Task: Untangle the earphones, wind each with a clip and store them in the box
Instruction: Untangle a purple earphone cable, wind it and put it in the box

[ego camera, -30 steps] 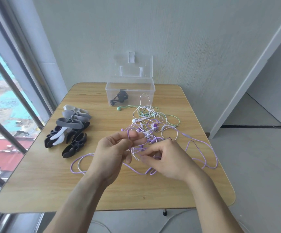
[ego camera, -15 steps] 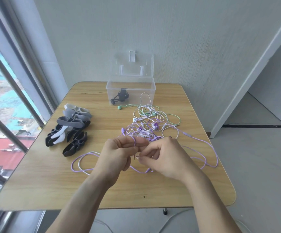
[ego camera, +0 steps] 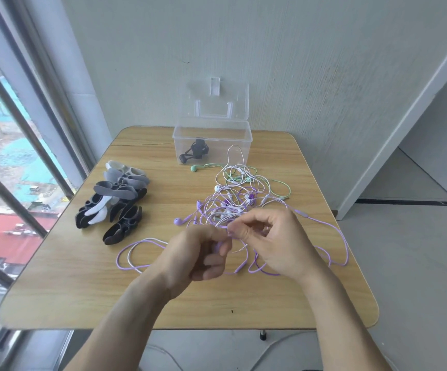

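Note:
A tangle of purple, white and green earphones [ego camera: 239,200] lies on the middle of the wooden table [ego camera: 83,290]. My left hand [ego camera: 195,255] and my right hand [ego camera: 273,242] meet at the tangle's near edge, and each pinches purple cable there. Loops of purple and white cable [ego camera: 136,253] trail to the left of my hands, and more purple loops [ego camera: 337,245] trail to the right. A green earbud [ego camera: 195,168] lies near the clear box [ego camera: 211,143], which stands open at the far side with a black wound earphone [ego camera: 194,153] inside.
A heap of black, grey and white clips [ego camera: 115,202] lies on the left part of the table. A window runs along the left, a wall stands behind the box, and the floor drops away to the right.
Both hands have shifted slightly right along the tangle's near edge. A purple earbud now lies exposed on the table left of the tangle.

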A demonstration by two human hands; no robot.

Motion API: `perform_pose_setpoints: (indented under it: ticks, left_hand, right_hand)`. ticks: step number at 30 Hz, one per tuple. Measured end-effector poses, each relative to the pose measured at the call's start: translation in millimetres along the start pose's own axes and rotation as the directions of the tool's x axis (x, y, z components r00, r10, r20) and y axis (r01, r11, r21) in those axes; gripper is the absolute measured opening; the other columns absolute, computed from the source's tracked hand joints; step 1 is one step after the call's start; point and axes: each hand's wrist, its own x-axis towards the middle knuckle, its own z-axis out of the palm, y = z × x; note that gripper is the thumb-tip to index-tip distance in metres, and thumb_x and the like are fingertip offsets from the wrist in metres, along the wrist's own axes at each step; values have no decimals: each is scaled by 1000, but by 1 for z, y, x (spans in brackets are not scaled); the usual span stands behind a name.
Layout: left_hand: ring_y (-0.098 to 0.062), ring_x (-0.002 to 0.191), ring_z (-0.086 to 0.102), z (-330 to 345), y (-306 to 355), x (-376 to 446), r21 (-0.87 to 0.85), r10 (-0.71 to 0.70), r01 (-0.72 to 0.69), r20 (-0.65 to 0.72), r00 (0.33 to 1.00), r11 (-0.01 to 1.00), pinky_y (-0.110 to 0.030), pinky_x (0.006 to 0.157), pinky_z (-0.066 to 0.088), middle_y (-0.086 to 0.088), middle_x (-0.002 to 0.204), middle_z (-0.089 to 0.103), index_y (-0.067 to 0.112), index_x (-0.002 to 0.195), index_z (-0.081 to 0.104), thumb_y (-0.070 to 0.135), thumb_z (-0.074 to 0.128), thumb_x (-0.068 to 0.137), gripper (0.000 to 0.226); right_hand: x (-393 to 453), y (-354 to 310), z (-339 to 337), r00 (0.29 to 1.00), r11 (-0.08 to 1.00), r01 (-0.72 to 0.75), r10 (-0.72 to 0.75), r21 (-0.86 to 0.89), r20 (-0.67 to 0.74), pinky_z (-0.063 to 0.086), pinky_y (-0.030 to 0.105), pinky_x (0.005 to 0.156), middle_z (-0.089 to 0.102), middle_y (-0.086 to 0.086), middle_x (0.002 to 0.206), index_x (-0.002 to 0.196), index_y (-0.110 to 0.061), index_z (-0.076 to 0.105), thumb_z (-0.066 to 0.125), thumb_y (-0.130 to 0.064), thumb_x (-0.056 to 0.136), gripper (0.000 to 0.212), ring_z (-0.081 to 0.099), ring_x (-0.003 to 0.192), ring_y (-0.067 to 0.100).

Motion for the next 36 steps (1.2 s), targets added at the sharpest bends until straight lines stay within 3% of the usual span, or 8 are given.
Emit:
perform_pose_setpoints:
  ticks: [5, 9, 15, 20, 24, 26, 32, 36]
  left_hand:
    - [-16, 48, 21, -7, 2, 2, -215, 32, -49, -83, 996, 975, -33, 50, 5, 2, 56, 16, 20, 62, 38, 27, 39, 96, 35]
    - [-15, 47, 24, -7, 2, 1, -310, 31, -51, -69, 997, 949, -28, 46, 8, 2, 61, 19, 19, 66, 45, 28, 44, 97, 32]
    - [-9, 46, 27, -19, 9, 3, -652, 114, -313, -329, 937, 690, -19, 39, 13, 7, 60, 26, 18, 78, 46, 23, 36, 105, 29]
    - [-11, 71, 67, -26, 6, 7, -411, 247, -484, -508, 825, 773, -17, 41, 34, 4, 79, 68, 8, 109, 57, 9, 37, 106, 21]
    - [-17, 93, 74, -17, 0, 6, -120, 338, -448, -495, 800, 886, -17, 42, 38, -1, 100, 77, 4, 115, 59, 4, 43, 104, 19]
    - [-11, 89, 75, -14, -3, 8, 124, 398, -389, -485, 779, 913, -13, 44, 41, 2, 95, 78, 8, 110, 64, 4, 48, 102, 18]
    - [-9, 53, 51, -11, -15, 10, 525, 366, -255, -118, 923, 812, -22, 50, 42, 4, 63, 62, 3, 80, 62, 14, 44, 86, 21]
    - [-21, 51, 50, -10, -12, 10, 403, 314, -263, -65, 947, 877, -26, 54, 40, -8, 50, 54, -7, 72, 53, 27, 42, 84, 37]
  right_hand:
    - [-3, -3, 15, 997, 1000, 11, -12, 14, 73, 55, 48, 77, 75, 7, 90, 96, -24, 73, 65, -31, 96, 10, 68, 86, 32]
    - [-2, -3, 19, 1000, 1000, 6, -6, -2, 18, 52, 50, 68, 67, 17, 78, 90, -16, 67, 58, -34, 100, 23, 60, 69, 31]
    - [-3, 2, 12, 999, 986, -3, -2, -164, -36, 43, 40, 57, 59, 13, 65, 81, -16, 67, 59, -34, 99, 27, 45, 57, 25]
    - [-8, -3, 16, 993, 974, -32, 57, -224, 104, 49, 40, 63, 64, 5, 64, 74, -19, 69, 68, -34, 93, 25, 55, 61, 24]
    - [-12, -10, 27, 968, 965, -27, 91, -260, 235, 52, 34, 66, 69, 4, 67, 72, -18, 71, 70, -32, 88, 22, 62, 65, 20]
    - [-14, -14, 30, 958, 966, -21, 93, -258, 271, 47, 19, 66, 72, 3, 70, 76, -17, 75, 72, -28, 87, 16, 65, 67, 16]
    - [-16, -26, 19, 982, 978, 13, 26, -210, 184, 31, 9, 44, 53, -21, 46, 67, -22, 71, 77, -16, 85, 19, 45, 42, 5]
    - [-15, -23, 15, 998, 988, 27, -17, -151, 64, 42, 21, 47, 59, -14, 50, 65, -15, 74, 82, -21, 80, 18, 46, 43, 8]
